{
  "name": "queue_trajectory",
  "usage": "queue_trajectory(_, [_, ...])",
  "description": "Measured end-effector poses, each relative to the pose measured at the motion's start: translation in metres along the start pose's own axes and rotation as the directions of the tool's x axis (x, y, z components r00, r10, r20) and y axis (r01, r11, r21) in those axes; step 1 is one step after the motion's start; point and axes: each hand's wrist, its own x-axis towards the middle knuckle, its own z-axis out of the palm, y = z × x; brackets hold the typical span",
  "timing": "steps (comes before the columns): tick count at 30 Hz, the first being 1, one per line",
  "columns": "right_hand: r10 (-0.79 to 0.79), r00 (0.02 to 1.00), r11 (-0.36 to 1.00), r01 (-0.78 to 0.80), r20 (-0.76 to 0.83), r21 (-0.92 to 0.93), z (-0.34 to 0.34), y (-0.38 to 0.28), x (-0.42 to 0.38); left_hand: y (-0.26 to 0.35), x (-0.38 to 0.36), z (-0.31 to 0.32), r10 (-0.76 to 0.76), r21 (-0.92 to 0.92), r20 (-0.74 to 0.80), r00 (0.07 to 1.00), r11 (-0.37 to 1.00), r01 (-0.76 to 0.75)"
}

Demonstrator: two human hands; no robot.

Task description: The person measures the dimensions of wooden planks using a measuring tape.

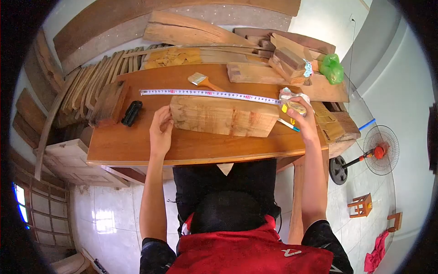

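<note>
The right hand's grip (302, 119) was closed on the tape measure case (295, 108), at the wood block's (222, 116) three o'clock; the left hand (160, 132) lay open at nine. The tape (210, 94) was best kept taut along the block's far edge.

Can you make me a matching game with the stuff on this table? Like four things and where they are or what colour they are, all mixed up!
Things:
1. tape measure
2. paintbrush
3. green bag
4. wood block

Places and states:
A. crumpled at the far right of the wood pile
B. stretched out along the block's far edge
C. between the two hands, on the table
D. lying beyond the tape, with an orange handle

Pairs: 1-B, 2-D, 3-A, 4-C

The left hand touches the block's end; the right hand holds the tape case.
</note>
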Motion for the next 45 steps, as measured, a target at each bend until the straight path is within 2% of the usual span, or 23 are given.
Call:
queue_trajectory(5, [0.032,0.999,0.999,-0.032,0.012,-0.025,0.008,0.0,-0.018,0.007,0.0,0.001,0.005,-0.007,0.004,1.0,1.0,-0.005])
queue_trajectory(10, [-0.025,0.999,0.998,0.027,0.034,-0.05,0.01,-0.001,-0.018,0.003,0.0,0.0,-0.024,-0.032,-0.003,1.0,0.999,0.024])
queue_trajectory(14, [-0.009,1.0,0.997,0.01,0.007,-0.072,0.004,-0.003,-0.016,0.003,-0.001,0.0,-0.049,-0.032,-0.012,0.999,0.998,0.049])
queue_trajectory(17, [-0.046,0.999,0.996,0.045,-0.019,-0.076,0.001,0.001,-0.015,-0.006,0.001,-0.002,0.044,0.012,-0.009,0.999,0.999,-0.043])
queue_trajectory(19, [-0.05,0.998,0.995,0.047,-0.033,-0.088,0.0,-0.002,-0.016,-0.003,0.0,-0.001,0.01,-0.007,-0.012,1.0,1.0,-0.01])
queue_trajectory(28, [-0.01,1.0,0.993,0.009,-0.014,-0.12,0.002,0.001,-0.019,0.001,0.0,-0.001,-0.014,-0.024,-0.028,1.0,1.0,0.014])
queue_trajectory(31, [0.073,0.997,0.991,-0.07,0.026,-0.112,-0.002,0.001,-0.019,0.003,0.0,-0.001,-0.022,-0.039,-0.014,1.0,0.999,0.021])
queue_trajectory(34, [-0.023,1.0,0.996,0.022,-0.004,-0.082,0.001,0.002,-0.019,-0.002,-0.001,0.0,-0.006,-0.06,-0.033,0.999,0.998,0.004])
queue_trajectory(39, [-0.025,1.0,0.997,0.024,-0.013,-0.078,-0.003,0.006,-0.02,0.001,0.0,-0.001,0.079,0.015,-0.049,0.996,0.997,-0.078])
queue_trajectory(45, [-0.001,1.0,0.997,0.004,0.031,-0.075,-0.005,0.006,-0.018,0.009,-0.001,0.001,-0.001,-0.022,-0.055,0.998,1.0,0.0])
